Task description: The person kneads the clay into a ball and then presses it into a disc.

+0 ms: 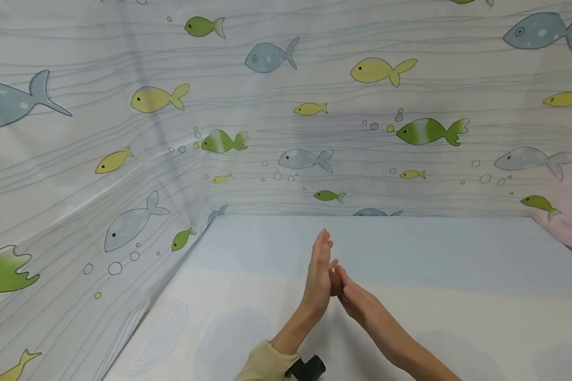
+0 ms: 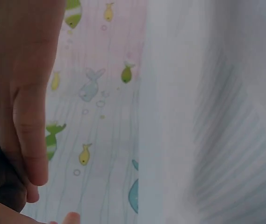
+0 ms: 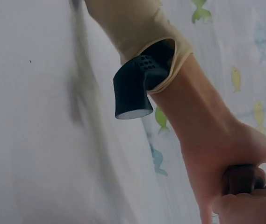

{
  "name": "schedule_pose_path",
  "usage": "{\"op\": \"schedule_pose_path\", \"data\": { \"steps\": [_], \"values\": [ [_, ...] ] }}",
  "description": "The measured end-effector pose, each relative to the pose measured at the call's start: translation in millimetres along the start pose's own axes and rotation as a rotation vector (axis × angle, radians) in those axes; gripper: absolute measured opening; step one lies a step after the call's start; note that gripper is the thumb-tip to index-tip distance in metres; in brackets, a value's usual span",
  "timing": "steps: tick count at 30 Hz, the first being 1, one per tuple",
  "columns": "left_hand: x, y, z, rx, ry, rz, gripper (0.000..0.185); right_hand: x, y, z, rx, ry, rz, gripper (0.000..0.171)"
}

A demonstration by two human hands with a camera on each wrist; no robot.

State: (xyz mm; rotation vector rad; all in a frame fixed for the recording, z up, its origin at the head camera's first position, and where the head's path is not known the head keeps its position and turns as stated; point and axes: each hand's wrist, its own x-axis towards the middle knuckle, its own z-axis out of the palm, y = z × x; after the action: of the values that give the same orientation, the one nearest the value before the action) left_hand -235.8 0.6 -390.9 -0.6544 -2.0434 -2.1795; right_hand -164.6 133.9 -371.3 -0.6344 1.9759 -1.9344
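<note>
Above the table, a small dark brown lump (image 1: 336, 284), rounded like a ball of clay, is pressed between two palms. My left hand (image 1: 317, 280) stands upright with its fingers straight, palm against the lump. From the other side my right hand (image 1: 362, 301) bears on it, fingers extended and angled up to the left. In the right wrist view the brown lump (image 3: 240, 179) shows between the left palm and the right hand (image 3: 259, 205); part of it is hidden. The left wrist view shows its dark side (image 2: 2, 182) at the lower left.
The white and pale blue table (image 1: 438, 254) lies beneath the hands. A fish-print sheet (image 1: 267, 121) hangs at the back and along the left side. A black wrist camera (image 3: 133, 88) sticks out of the beige left sleeve (image 3: 142, 23).
</note>
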Motion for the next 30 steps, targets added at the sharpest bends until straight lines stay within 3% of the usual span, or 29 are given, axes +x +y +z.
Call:
{"op": "schedule_pose_path", "data": {
  "steps": [5, 13, 21, 25, 27, 30],
  "values": [
    [-2.3, -3.2, 2.0, 0.022, -0.033, 0.030, 0.062, -1, -4, 0, 0.138, -0.038, -0.019, 0.067],
    [-5.8, -4.4, 9.8, 0.028, -0.080, 0.046, 0.061, 5, -2, 1, 0.173, 0.093, -0.024, 0.066],
    [-12.0, 0.8, 14.5, 0.052, -0.177, 0.039, 0.062, 9, 3, 0, 0.226, 0.103, -0.253, 0.039],
    [-15.7, 2.1, 16.7, 0.050, -0.229, 0.018, 0.064, 9, 5, -2, 0.242, 0.114, -0.272, 0.036],
    [-17.2, 2.1, 18.6, 0.050, -0.254, 0.014, 0.066, 8, 6, -3, 0.237, 0.135, -0.259, 0.038],
    [-19.4, 2.4, 22.7, 0.045, -0.281, -0.003, 0.068, 4, 5, -6, 0.239, 0.157, -0.182, 0.062]
  ]
}}
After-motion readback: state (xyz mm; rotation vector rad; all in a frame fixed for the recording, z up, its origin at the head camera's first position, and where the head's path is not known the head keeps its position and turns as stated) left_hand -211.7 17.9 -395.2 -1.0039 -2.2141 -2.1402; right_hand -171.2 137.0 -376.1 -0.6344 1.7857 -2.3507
